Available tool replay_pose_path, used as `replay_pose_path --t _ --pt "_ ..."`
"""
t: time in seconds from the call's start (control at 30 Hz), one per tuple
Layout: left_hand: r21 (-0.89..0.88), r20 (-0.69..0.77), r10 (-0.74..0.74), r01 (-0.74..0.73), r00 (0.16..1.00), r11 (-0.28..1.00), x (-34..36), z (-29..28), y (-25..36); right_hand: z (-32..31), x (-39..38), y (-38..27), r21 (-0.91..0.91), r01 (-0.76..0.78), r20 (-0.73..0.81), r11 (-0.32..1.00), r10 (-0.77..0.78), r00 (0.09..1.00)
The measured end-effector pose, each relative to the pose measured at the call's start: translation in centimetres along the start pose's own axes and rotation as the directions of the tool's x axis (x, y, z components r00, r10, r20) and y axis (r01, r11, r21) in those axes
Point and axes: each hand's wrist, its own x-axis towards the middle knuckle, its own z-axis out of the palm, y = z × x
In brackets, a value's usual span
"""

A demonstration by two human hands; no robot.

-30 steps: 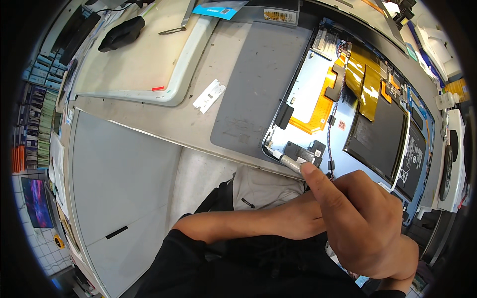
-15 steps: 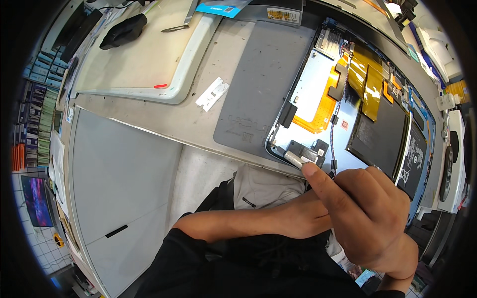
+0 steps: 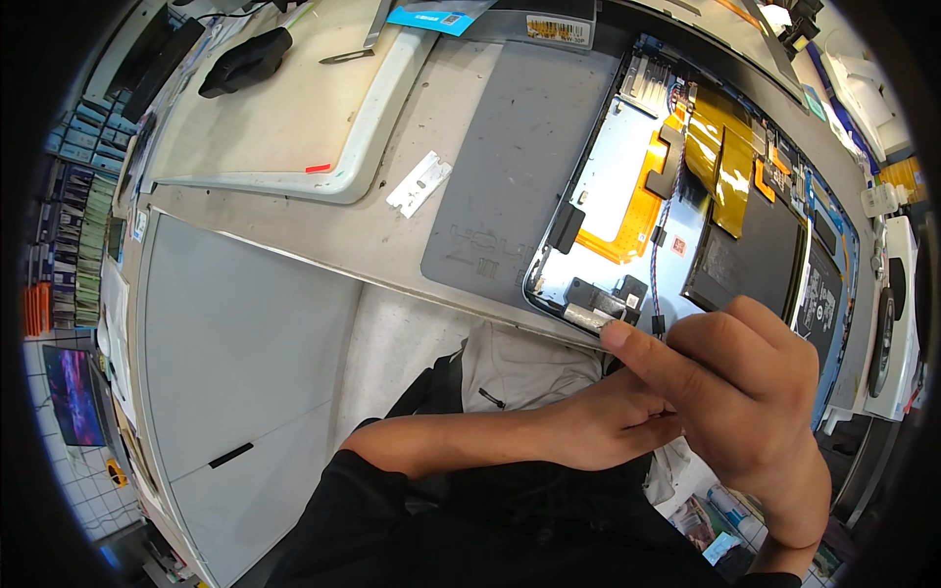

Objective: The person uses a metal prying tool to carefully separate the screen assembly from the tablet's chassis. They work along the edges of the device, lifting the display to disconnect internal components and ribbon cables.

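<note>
An opened tablet (image 3: 613, 176) lies at the table's front right, its inside bared: orange film, gold tape, a dark battery (image 3: 750, 265) and a thin cable (image 3: 670, 206). My right hand (image 3: 750, 392) hangs over the near edge with curled fingers. The index fingertip sits at one end of a small silver strip (image 3: 586, 318), beside a black module (image 3: 603, 296) in the near left corner. The strip's far end under the fingers is hidden. My left hand (image 3: 608, 421) reaches in from the left, below the tablet's edge; its fingers are mostly hidden behind my right hand.
A grey mat (image 3: 510, 147) extends left of the tablet. Beside it lies a flat silver blade (image 3: 420, 184). Farther left, a white-rimmed board (image 3: 284, 118) carries a black object (image 3: 245, 61) and a small scalpel-like blade (image 3: 347, 57). A blue packet (image 3: 441, 17) lies behind.
My right hand has shifted slightly right, its wrist turning. The silver strip now lies flatter along the tablet's near edge. My left hand has moved slightly, and more of it shows.
</note>
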Motion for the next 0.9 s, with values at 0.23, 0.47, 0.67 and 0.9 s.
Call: replay_pose_path --t 0.23,0.47,0.67,0.9 --pt "-0.128 0.089 0.015 -0.004 0.996 0.992 0.8 -0.4 0.8 0.0 0.5 1.6 0.034 0.052 -0.017 0.998 -0.052 0.999" --pt "-0.24 0.157 0.016 0.022 0.987 0.97 1.0 0.0 -0.3 -0.3 0.9 2.9 0.08 0.112 -0.022 0.99 -0.111 0.994" --pt "-0.246 0.166 0.007 0.035 0.986 0.969 0.7 0.2 -0.7 -0.6 1.0 2.8 0.082 0.097 -0.044 0.992 -0.093 0.995" --pt "-0.223 0.185 -0.005 0.047 0.983 0.974 0.8 0.1 -0.2 0.1 1.0 2.7 0.083 0.077 -0.042 0.994 -0.074 0.996"
